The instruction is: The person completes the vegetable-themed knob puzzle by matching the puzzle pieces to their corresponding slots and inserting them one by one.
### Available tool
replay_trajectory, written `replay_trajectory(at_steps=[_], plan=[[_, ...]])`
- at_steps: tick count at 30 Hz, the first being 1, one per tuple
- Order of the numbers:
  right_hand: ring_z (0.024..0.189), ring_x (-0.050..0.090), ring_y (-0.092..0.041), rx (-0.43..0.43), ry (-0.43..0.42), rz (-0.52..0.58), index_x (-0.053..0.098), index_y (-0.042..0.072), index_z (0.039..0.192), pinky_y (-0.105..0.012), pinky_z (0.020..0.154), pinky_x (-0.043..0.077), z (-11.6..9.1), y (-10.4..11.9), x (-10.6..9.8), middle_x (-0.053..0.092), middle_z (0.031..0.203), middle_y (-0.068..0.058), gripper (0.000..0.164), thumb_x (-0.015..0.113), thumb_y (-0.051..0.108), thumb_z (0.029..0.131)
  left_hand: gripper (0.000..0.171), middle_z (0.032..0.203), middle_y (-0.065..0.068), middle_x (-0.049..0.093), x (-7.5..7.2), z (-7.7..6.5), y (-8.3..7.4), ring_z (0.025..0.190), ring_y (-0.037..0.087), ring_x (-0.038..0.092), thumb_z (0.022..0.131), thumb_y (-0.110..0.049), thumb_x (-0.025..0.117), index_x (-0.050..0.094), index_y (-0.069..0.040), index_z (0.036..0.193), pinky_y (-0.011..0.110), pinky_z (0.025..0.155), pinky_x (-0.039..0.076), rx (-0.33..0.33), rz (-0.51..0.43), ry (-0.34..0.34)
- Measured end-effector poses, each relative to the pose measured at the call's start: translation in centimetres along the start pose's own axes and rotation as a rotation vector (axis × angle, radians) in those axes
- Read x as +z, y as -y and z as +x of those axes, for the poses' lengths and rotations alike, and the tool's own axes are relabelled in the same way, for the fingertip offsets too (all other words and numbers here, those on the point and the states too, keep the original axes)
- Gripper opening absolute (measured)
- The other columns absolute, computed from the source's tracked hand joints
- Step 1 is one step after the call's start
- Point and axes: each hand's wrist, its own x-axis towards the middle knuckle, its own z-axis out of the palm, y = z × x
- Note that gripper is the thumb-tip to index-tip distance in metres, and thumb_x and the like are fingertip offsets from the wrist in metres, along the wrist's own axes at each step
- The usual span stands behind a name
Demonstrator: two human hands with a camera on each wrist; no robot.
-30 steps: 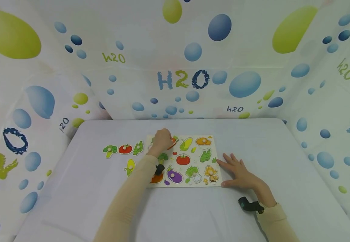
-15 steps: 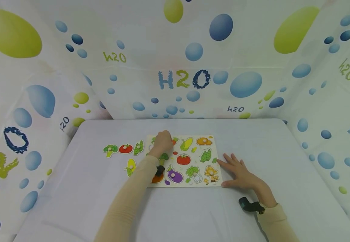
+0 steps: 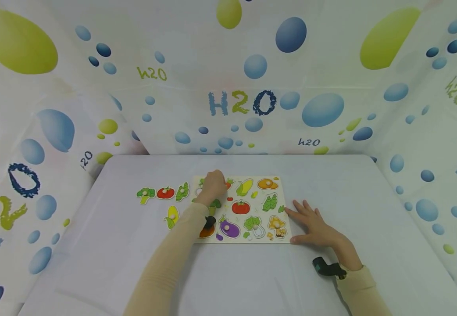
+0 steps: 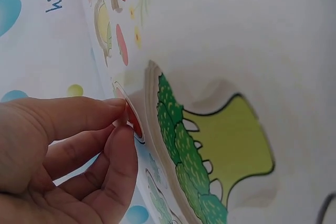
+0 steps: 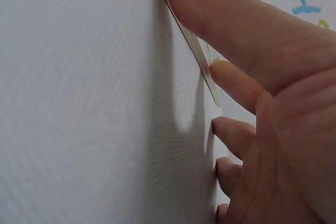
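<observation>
piece [image 4: 135, 123], flat, reddish, pinched in left hand [image 3: 212, 188]; right hand [image 3: 311, 224] splayed against thin board [image 3: 257, 202]

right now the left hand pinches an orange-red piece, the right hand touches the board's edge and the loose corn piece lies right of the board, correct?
No: in the head view the loose corn piece lies left of the board, not right. The rest stands: the left hand pinches an orange-red piece, the right hand touches the board's edge.
</observation>
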Motion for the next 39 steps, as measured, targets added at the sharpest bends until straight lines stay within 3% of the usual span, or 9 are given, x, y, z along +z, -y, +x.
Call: replay_trajectory(at_steps=[5, 10, 14, 20, 26, 31, 39], plan=[[0.147, -0.006, -0.049, 0.002, 0.002, 0.006, 0.039, 0.011, 0.150, -0.069, 0.111, -0.008, 0.0, 0.0, 0.0, 0.013, 0.161, -0.026, 0.090, 0.080, 0.040, 0.075, 0.009, 0.092, 0.016, 0.068, -0.1, -0.1, 0.4, 0.083, 0.028, 0.061, 0.085, -0.003, 0.066, 0.069, 0.004, 0.088, 0.037, 0.077, 0.054, 0.018, -0.054, -0.008], [0.147, -0.005, -0.049, 0.002, 0.003, -0.011, 0.038, 0.011, 0.150, -0.069, 0.111, -0.008, 0.1, 0.0, 0.0, 0.013, 0.160, -0.026, 0.091, 0.080, 0.041, 0.075, 0.025, 0.108, 0.019, 0.068, -1.0, -0.9, 1.1, 0.098, 0.032, 0.062, 0.087, -0.010, 0.069, 0.070, 0.006, 0.104, 0.040, 0.086, 0.054, 0.042, -0.131, -0.002], [0.147, -0.004, -0.050, -0.005, -0.003, -0.026, 0.039, 0.011, 0.150, -0.070, 0.111, -0.006, 0.1, -0.1, 0.1, 0.014, 0.160, -0.026, 0.090, 0.080, 0.041, 0.075, 0.034, 0.104, 0.017, 0.068, -2.6, -2.3, 1.6, 0.092, 0.029, 0.062, 0.088, -0.016, 0.072, 0.068, 0.003, 0.115, 0.038, 0.080, 0.053, 0.071, -0.186, -0.018], [0.146, -0.003, -0.051, -0.011, -0.011, -0.039, 0.039, 0.011, 0.150, -0.071, 0.110, -0.005, 0.2, -0.3, 0.0, 0.015, 0.160, -0.026, 0.091, 0.079, 0.043, 0.075, 0.036, 0.095, 0.016, 0.068, -5.5, -5.7, 3.4, 0.083, 0.026, 0.061, 0.087, -0.017, 0.071, 0.067, 0.001, 0.119, 0.036, 0.072, 0.051, 0.110, -0.223, -0.128], [0.146, -0.004, -0.052, -0.016, -0.004, -0.040, 0.038, 0.012, 0.150, -0.071, 0.110, -0.005, 0.2, -0.4, 0.0, 0.014, 0.160, -0.026, 0.091, 0.079, 0.045, 0.076, 0.037, 0.099, 0.017, 0.067, -7.8, -9.6, 6.1, 0.090, 0.029, 0.061, 0.088, -0.017, 0.071, 0.066, 0.001, 0.120, 0.039, 0.078, 0.052, 0.067, -0.189, -0.209], [0.146, -0.004, -0.052, -0.019, -0.005, -0.045, 0.037, 0.012, 0.151, -0.071, 0.110, -0.006, 0.2, -0.5, -0.1, 0.013, 0.160, -0.026, 0.091, 0.078, 0.045, 0.076, 0.035, 0.098, 0.018, 0.066, -8.8, -12.2, 8.3, 0.089, 0.029, 0.061, 0.088, -0.015, 0.071, 0.066, 0.002, 0.119, 0.035, 0.071, 0.050, 0.024, -0.156, -0.255], [0.146, -0.004, -0.052, -0.019, -0.001, -0.040, 0.038, 0.011, 0.150, -0.072, 0.110, -0.006, 0.2, -0.4, 0.1, 0.014, 0.160, -0.027, 0.091, 0.079, 0.043, 0.075, 0.032, 0.089, 0.016, 0.066, -8.1, -13.9, 11.4, 0.081, 0.027, 0.061, 0.086, -0.012, 0.072, 0.068, 0.004, 0.113, 0.027, 0.062, 0.045, -0.051, -0.115, -0.254]])
